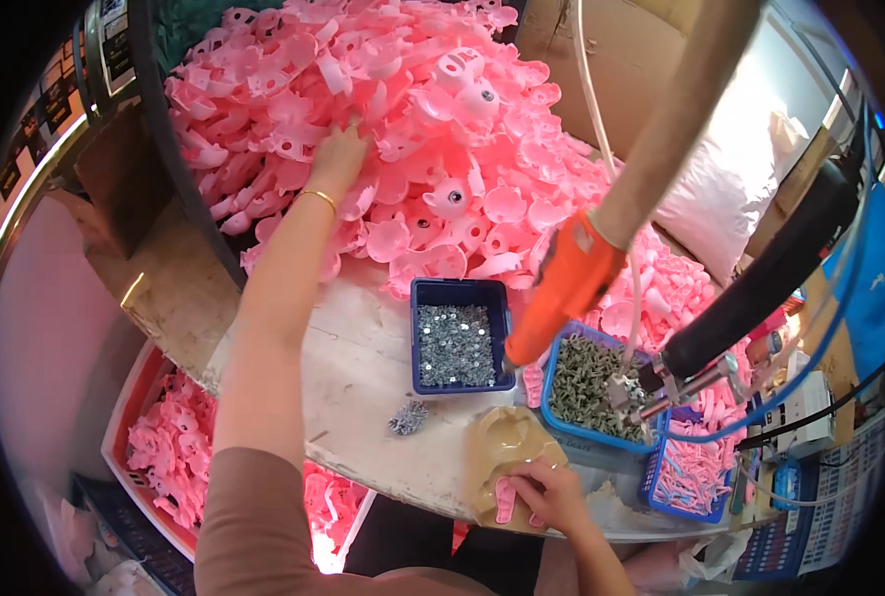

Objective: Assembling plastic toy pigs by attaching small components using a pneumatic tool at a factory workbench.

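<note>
My left hand (340, 159), with a gold bangle at its wrist, reaches into a large heap of pink moulded plastic shells (422, 109). Its fingertips are lost among the shells, so I cannot tell what they grip. Lower down, my right hand (554, 497) rests on a tan moulded block (502, 437) with hollows in its top, near the table's front edge. The fingers there are bent and closed on a small flat pink plastic piece (505, 500) lying at the block's near end.
A dark blue bin (414, 343) holds small metal parts; a little pile of screws (408, 418) lies beside it. A blue tray (562, 412) of screws and a basket (654, 482) of pink strips stand right. An orange-ended tool (566, 283) hangs over the table (363, 348).
</note>
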A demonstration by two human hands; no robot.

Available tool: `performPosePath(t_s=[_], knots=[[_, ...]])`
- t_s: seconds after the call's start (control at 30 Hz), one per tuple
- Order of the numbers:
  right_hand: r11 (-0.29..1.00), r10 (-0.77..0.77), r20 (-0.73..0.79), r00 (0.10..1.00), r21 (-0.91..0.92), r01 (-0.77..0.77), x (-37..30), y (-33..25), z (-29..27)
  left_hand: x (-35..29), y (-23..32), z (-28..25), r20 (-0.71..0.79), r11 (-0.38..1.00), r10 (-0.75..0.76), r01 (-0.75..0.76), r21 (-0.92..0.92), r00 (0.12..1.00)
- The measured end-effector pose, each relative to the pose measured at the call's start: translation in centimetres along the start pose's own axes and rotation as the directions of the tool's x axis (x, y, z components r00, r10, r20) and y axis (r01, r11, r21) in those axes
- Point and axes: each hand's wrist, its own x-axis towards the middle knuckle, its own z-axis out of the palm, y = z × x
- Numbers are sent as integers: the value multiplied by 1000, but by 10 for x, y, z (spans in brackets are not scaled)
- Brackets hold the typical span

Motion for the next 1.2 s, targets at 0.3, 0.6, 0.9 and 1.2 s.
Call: performPosePath(t_s=[0.3,0.6,0.9,1.2], knots=[[1000,21,3,1000,-7,-21,-5,12,0,-85,-1,-108,248,944,159,-74,-321,956],[987,118,69,991,97,-125,3,-15,-15,-108,-6,-94,258,897,429,-375,-233,866],[976,156,99,983,139,-169,-7,-8,-19,-144,-8,-136,336,730,588,-304,-612,736],[974,177,96,980,124,-188,3,-14,-20,-17,-58,-144,498,572,-23,420,-705,867]])
